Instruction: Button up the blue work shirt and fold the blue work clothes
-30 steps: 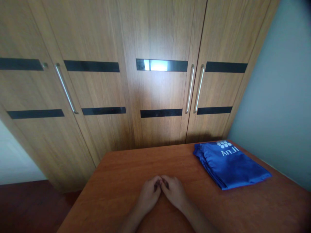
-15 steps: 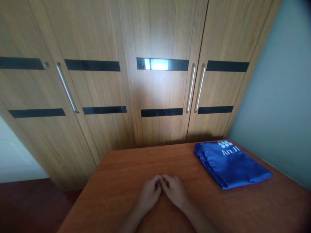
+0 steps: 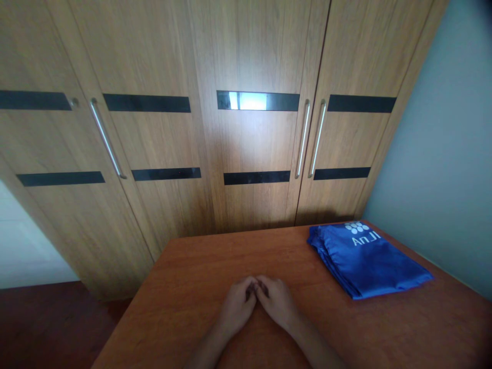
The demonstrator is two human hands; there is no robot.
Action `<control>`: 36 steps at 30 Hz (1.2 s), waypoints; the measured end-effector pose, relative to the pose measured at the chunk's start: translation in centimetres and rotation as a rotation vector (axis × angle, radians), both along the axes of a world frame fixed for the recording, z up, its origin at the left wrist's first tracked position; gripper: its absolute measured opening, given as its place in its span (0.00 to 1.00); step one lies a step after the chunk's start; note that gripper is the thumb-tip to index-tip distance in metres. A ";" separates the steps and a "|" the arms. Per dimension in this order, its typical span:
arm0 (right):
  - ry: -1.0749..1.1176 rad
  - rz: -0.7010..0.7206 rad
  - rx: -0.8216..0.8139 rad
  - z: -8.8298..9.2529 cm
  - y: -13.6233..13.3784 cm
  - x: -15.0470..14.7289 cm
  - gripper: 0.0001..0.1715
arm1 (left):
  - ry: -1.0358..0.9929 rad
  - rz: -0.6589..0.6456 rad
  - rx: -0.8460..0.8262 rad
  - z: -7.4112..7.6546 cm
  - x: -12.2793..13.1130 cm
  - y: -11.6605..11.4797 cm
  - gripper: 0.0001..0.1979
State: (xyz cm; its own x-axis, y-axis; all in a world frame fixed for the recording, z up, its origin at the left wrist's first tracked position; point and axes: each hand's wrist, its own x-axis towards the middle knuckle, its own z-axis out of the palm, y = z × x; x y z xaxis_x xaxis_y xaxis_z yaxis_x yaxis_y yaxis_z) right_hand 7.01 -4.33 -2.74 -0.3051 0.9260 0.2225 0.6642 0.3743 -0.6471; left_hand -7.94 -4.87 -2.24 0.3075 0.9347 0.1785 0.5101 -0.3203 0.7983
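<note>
On the reddish-brown wooden table (image 3: 180, 292), my left hand (image 3: 237, 303) and my right hand (image 3: 278, 302) rest together, their fingertips and thumbs meeting in the middle. Both are closed with the fingers curled inward, and no object shows in either one. The undersides of the fingers are hidden. To the right, apart from my hands, lies a folded blue cloth (image 3: 376, 269) with a shiny surface, white dots and white letters.
A wooden wardrobe (image 3: 165, 138) with black strips and long metal handles (image 3: 302, 138) stands behind the table's far edge. A pale blue-grey wall (image 3: 434, 169) borders the right side. Dark red floor (image 3: 42, 323) shows past the table's left edge.
</note>
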 end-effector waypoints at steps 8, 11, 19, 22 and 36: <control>0.025 0.007 0.008 -0.2 0.1 0.0 0.13 | -0.018 0.000 -0.013 0.3 0.0 -0.2 0.12; 0.027 0.005 0.003 -0.4 0.1 0.0 0.13 | -0.016 -0.001 -0.017 0.4 0.1 -0.2 0.12; 0.020 0.014 0.015 -0.4 0.1 0.0 0.13 | -0.006 0.005 -0.008 0.1 0.1 0.0 0.12; 0.019 0.019 0.007 -0.3 0.1 0.1 0.13 | -0.003 0.004 -0.011 0.0 0.0 0.0 0.12; 0.031 0.018 0.000 -0.1 0.0 0.1 0.13 | -0.003 -0.004 -0.016 0.2 0.0 -0.1 0.12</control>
